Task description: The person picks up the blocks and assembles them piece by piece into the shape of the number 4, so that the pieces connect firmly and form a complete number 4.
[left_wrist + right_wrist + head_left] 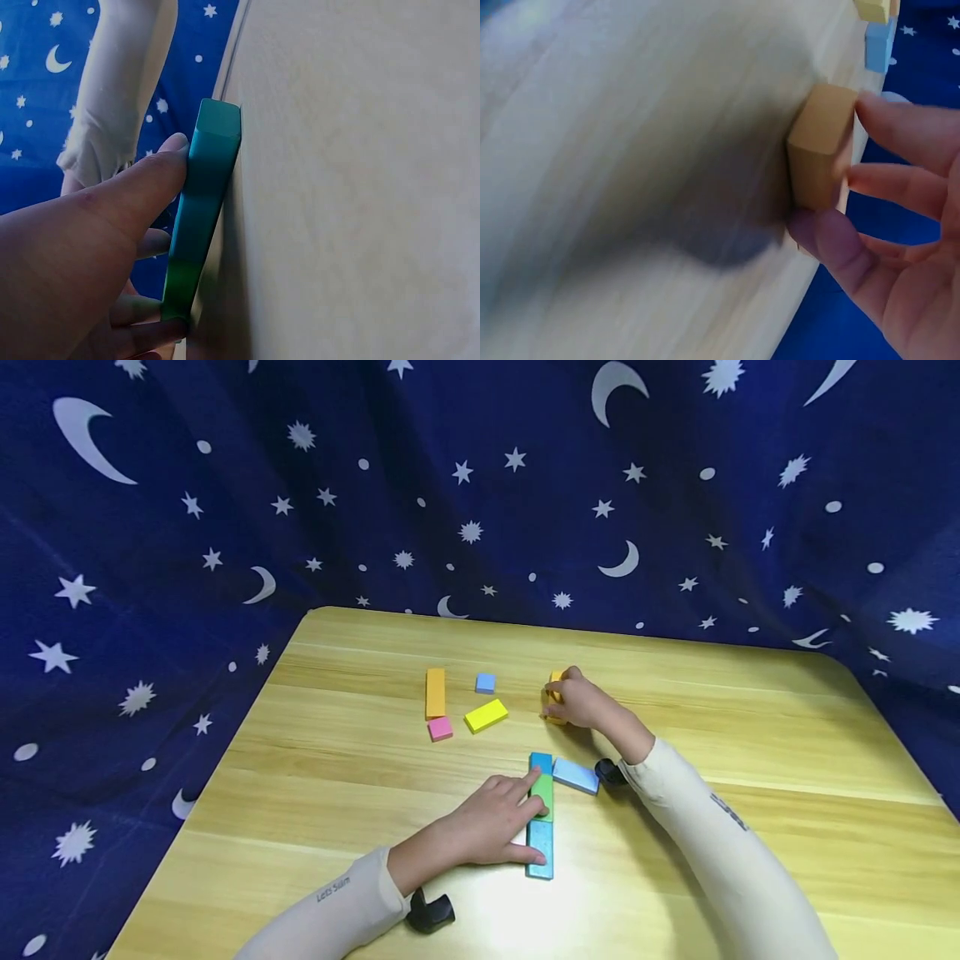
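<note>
My left hand (487,822) rests with spread fingers on a straight row of blocks. That row has a blue block (541,762) at the far end, a green block (542,795) in the middle and a teal block (540,839) nearest me. In the left wrist view the thumb lies along the teal block. Farther back on the right, my right hand (585,702) pinches an orange block (821,142) by its ends, between thumb and fingers. A light blue block (576,776) lies slanted beside the row's far end. Something pale shows partly under the left hand; its kind is hidden.
Toward the back left lie another orange block (435,693), a pink block (440,728), a yellow block (486,716) and a small blue block (485,683). A dark blue curtain (420,527) with moons and stars hangs behind the wooden table (337,735).
</note>
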`<state>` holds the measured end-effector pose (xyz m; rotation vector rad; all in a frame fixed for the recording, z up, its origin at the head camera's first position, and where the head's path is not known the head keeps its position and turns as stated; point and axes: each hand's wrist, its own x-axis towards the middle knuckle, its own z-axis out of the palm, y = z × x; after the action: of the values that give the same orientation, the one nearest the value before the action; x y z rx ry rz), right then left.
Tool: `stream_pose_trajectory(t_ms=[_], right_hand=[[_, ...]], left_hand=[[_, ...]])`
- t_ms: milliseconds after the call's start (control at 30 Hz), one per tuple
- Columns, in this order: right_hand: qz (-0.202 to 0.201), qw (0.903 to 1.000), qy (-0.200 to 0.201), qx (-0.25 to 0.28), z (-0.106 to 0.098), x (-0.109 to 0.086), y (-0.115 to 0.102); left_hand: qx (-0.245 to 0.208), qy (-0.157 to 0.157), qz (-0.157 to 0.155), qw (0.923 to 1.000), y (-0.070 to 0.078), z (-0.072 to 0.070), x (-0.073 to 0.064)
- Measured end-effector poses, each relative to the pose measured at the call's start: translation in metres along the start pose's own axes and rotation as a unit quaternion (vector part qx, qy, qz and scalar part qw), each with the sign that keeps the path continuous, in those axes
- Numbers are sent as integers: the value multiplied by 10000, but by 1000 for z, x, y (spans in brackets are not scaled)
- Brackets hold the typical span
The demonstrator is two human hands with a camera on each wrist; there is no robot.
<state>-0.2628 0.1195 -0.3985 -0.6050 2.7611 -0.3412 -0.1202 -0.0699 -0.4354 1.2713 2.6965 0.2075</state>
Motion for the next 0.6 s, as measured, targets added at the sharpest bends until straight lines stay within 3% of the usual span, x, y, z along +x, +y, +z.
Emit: stream_pose_trajectory(t_ms=[300, 600], right_hand=[[-123, 9995, -297, 51, -1, -11, -7], [-643, 9975, -276, -57, 5, -19, -19]], left_hand=[[-39, 27, 16, 10000, -1, -1, 1], [-40, 136, 87, 9999, -2, 2, 1]])
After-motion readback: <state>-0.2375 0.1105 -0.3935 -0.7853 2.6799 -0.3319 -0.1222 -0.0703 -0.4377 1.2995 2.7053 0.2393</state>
